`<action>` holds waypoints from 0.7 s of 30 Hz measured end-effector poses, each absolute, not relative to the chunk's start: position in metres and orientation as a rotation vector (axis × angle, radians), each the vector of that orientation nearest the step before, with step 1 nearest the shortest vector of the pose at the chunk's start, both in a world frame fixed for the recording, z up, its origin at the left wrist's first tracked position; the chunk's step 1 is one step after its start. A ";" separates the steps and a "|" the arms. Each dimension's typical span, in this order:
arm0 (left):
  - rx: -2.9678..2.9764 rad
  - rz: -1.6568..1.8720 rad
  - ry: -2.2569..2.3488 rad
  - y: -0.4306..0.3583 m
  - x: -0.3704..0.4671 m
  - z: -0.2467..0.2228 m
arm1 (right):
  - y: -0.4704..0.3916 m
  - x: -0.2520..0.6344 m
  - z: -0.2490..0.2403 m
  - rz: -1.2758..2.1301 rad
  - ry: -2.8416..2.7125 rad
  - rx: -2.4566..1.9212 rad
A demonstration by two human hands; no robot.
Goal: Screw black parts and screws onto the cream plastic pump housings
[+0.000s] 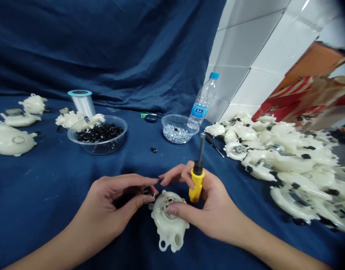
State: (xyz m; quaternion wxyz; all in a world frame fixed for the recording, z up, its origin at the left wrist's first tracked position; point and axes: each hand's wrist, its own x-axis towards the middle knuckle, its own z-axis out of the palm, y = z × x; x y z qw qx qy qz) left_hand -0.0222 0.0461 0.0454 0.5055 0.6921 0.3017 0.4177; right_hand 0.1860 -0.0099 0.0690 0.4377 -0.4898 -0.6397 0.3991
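Note:
Between thumb and fingers, my left hand (pixel 118 204) pinches a small black plastic part (pixel 147 190) with a bit of metal at its end. That hand is at the upper left edge of a cream-coloured plastic housing (pixel 168 221), which has a round opening and ring-shaped lugs. My right hand (pixel 206 202) has its thumb on the housing's round centre. The same hand holds a yellow-handled screwdriver (pixel 197 183), shaft pointing up, in its curled fingers. Hidden behind the hands is the far edge of the housing.
A clear bowl of black parts (pixel 100 148) stands left, a bowl of screws (pixel 176 137) and a water bottle (pixel 202 103) farther right. Many cream housings (pixel 287 161) heap at right beside a dark screwdriver (pixel 215 145). A wire spool (pixel 82 103) and more housings (pixel 13 138) stand left.

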 end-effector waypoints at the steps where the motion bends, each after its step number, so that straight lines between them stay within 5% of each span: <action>1: 1.629 1.028 0.724 0.044 -0.021 0.047 | -0.012 0.183 0.069 0.942 -1.569 -1.191; 21: 1.115 0.877 0.714 0.031 -0.006 0.058 | -0.022 0.168 0.066 0.792 -1.413 -1.000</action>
